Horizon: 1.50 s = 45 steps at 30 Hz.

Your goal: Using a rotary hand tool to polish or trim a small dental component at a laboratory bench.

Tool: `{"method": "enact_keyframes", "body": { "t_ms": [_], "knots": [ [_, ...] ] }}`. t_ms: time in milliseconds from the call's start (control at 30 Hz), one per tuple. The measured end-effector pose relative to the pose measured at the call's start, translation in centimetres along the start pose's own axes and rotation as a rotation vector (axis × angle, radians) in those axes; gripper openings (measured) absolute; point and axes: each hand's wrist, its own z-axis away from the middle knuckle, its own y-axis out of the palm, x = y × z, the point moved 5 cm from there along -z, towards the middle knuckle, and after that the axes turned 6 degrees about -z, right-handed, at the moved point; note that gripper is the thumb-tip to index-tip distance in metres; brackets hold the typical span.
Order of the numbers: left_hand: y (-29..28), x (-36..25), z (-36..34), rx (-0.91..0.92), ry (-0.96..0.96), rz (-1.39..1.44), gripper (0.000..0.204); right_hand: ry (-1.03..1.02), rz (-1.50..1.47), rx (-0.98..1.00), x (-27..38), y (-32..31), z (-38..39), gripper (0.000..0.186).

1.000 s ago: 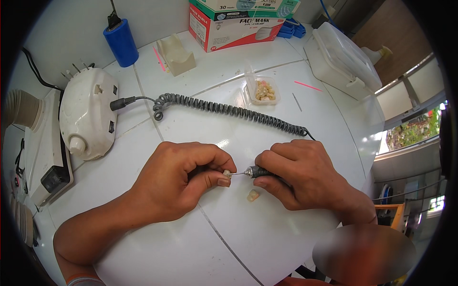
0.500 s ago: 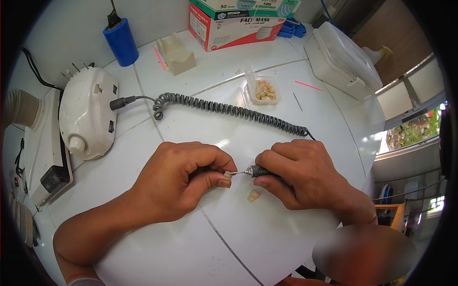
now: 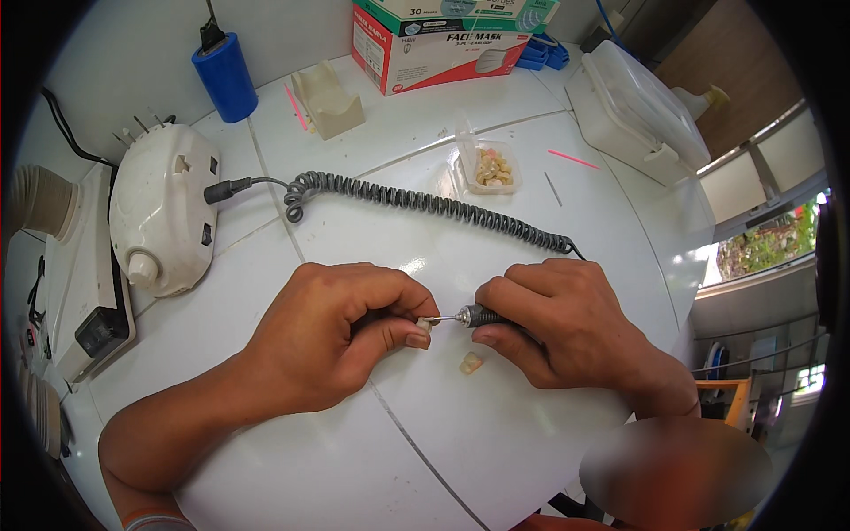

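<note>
Between the thumb and forefinger of my left hand [image 3: 341, 332] is a small whitish tooth-like piece [image 3: 425, 325], partly hidden by the fingertips. My right hand [image 3: 562, 327] is wrapped round a dark rotary handpiece [image 3: 481, 316], its thin metal bit [image 3: 445, 319] pointing left and meeting the piece. Just below the handpiece, a second cream-and-pink tooth-like piece [image 3: 470, 363] lies on the white tiled tabletop [image 3: 425, 416]. A coiled grey cord [image 3: 425, 203] runs behind my hands, from near the handpiece to a white control box [image 3: 168, 208] on the left.
A small clear container [image 3: 492, 170] with several tooth-like pieces stands beyond my hands. Further back are mask boxes [image 3: 434, 57], a cream block [image 3: 328, 99], a blue cylinder [image 3: 224, 80] and a lidded plastic box [image 3: 633, 111]. Pink sticks [image 3: 573, 158] lie on the table. A ribbed hose [image 3: 40, 202] is far left.
Hardly anything differs. The handpiece and my right hand have shifted very slightly; my left hand keeps its place and its pinch on the small piece.
</note>
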Motion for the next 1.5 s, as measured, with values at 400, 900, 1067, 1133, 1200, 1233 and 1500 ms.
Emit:
{"method": "enact_keyframes", "body": {
  "t_ms": [400,900,1067,1133,1200,1233,1500],
  "knots": [
    [-0.06,-0.14,-0.02,0.019,-0.028,0.020,0.008,-0.015,0.000,0.011,-0.05,-0.09,0.00,0.025],
    [0.00,-0.15,0.01,0.016,-0.003,0.042,0.007,-0.010,-0.007,0.020,-0.06,-0.05,0.04,0.024],
    [-0.04,-0.13,0.02,0.023,-0.015,0.028,0.006,-0.023,0.008,0.029,0.15,-0.13,0.03,0.025],
    [-0.01,-0.13,0.01,0.028,-0.017,0.026,0.006,0.012,0.004,0.030,-0.09,-0.06,0.08,0.025],
    [-0.05,-0.25,0.00,0.017,-0.007,0.028,0.006,-0.007,0.002,0.031,0.08,-0.17,0.03,0.025],
    [-0.06,-0.24,-0.02,0.017,-0.007,0.028,0.006,-0.027,0.001,0.032,0.19,-0.21,0.00,0.025],
    [0.01,-0.10,-0.05,0.027,-0.015,0.020,0.007,-0.007,-0.011,0.026,-0.01,-0.08,0.04,0.025]
  ]
}}
